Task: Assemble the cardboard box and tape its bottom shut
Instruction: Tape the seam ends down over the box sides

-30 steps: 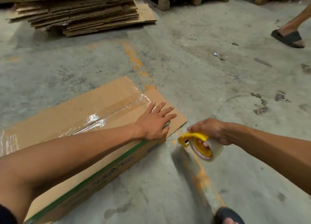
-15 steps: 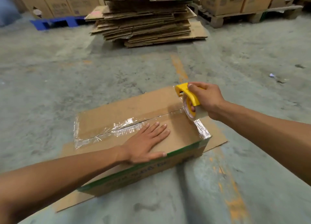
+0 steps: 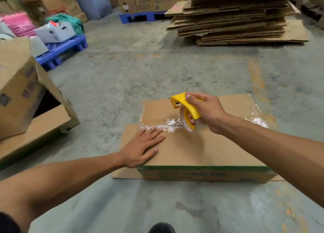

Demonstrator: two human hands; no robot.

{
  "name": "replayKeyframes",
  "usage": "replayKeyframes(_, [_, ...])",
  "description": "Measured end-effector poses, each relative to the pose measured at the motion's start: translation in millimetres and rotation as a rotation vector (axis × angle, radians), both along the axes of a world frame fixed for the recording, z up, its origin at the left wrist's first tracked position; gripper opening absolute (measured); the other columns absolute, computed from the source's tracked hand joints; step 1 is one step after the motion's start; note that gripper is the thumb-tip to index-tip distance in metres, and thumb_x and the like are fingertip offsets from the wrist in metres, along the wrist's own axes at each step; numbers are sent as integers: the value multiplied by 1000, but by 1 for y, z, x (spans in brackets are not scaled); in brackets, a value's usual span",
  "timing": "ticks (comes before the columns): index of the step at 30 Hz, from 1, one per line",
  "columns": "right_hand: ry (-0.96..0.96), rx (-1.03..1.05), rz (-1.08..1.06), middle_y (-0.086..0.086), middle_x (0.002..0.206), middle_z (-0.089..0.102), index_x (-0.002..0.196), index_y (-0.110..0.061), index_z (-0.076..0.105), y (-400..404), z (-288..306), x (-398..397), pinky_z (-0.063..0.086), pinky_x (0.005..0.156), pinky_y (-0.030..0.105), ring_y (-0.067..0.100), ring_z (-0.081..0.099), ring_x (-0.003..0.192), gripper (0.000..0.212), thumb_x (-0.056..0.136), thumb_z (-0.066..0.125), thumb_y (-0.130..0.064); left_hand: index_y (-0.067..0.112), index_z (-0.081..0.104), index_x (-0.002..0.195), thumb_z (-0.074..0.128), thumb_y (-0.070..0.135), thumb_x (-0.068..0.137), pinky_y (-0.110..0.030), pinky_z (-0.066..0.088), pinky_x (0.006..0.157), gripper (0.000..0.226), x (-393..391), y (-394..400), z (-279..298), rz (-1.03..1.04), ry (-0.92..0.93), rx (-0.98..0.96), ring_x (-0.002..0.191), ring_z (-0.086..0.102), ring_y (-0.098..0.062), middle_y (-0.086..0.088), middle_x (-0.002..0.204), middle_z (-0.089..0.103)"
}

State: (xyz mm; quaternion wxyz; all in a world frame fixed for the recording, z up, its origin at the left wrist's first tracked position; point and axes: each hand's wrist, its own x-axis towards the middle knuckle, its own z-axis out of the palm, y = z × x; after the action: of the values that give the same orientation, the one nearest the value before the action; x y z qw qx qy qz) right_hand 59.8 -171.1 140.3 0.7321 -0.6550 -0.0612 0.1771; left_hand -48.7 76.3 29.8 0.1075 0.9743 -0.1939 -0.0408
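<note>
While the cardboard box (image 3: 201, 145) lies bottom-up on the floor (image 3: 140, 75) just in front of the person, the left hand (image 3: 142, 147) presses flat and wide on its near-left flap. The right hand (image 3: 205, 112) grips the yellow tape dispenser (image 3: 185, 108) at the seam. The box is probably light, empty and stiff; holding its flaps down suits it. At far left, another carton (image 3: 17, 92) lies tipped and open, its inside too dark to see.

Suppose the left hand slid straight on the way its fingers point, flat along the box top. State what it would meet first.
Probably the tape dispenser in the right hand. The left hand points up-right across the taped seam; depth is uncertain.
</note>
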Motion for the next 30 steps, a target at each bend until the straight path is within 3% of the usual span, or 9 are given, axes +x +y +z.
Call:
replayKeyframes(7, [-26,-3,25,10,49,59,115,-14,70,-18,6,1,47,40,27,23,49,36,25,94,65,-24,32,27,152,13,52,100,-36,-6,120,57,8,-70,-9,65,-97,-72,151,-1,-13,8,162,12])
replayKeyframes(11, [-45,8,9,18,61,59,113,-15,71,-47,12,2,46,39,27,24,49,39,22,92,66,-23,25,43,145,19,46,96,-54,5,119,59,25,-153,-9,35,-113,-88,148,21,-24,-3,154,39])
replayKeyframes(14, [-58,-7,13,20,69,58,109,-18,73,-77,19,4,45,39,26,24,48,42,19,92,66,-23,27,35,150,22,44,96,-55,-9,117,58,36,-212,-6,-76,10,-134,150,14,-22,-1,162,22])
replayKeyframes(16, [-48,-25,29,17,62,56,114,-17,72,-97,24,5,46,39,26,21,48,41,23,93,64,-24,27,33,151,33,37,100,-55,-16,113,51,40,-242,-2,-147,105,-189,152,2,-19,0,164,13])
replayKeyframes(21, [11,-56,38,8,47,50,122,-20,66,-153,39,1,47,42,28,17,43,33,28,98,55,-26,28,33,149,39,30,98,-61,-18,109,52,52,-296,8,-352,231,-203,151,-8,-19,1,165,9])
replayKeyframes(24, [66,-60,60,4,44,46,119,-26,66,-178,45,-1,45,43,27,13,41,32,26,99,50,-29,31,40,146,41,27,95,-56,-18,110,51,59,-309,13,-406,300,-240,151,-3,-14,3,164,12])
replayKeyframes(27, [125,-56,93,2,42,42,116,-31,68,-204,47,-2,42,45,27,11,38,28,29,91,53,-37,25,57,135,44,27,94,-42,4,120,43,73,-305,20,-353,399,-450,146,27,-13,1,154,40])
replayKeyframes(28, [152,-32,102,2,41,40,116,-31,69,-214,47,-2,43,44,27,11,37,27,33,87,55,-39,21,63,127,47,26,94,-38,19,121,37,78,-302,25,-271,448,-581,137,44,-13,1,143,54])
replayKeyframes(30, [208,35,118,1,39,38,114,-31,72,-235,47,-3,45,41,25,10,35,25,36,82,60,-40,16,70,110,49,23,99,-41,43,108,25,87,-294,44,-48,606,-894,108,67,-17,-1,114,71])
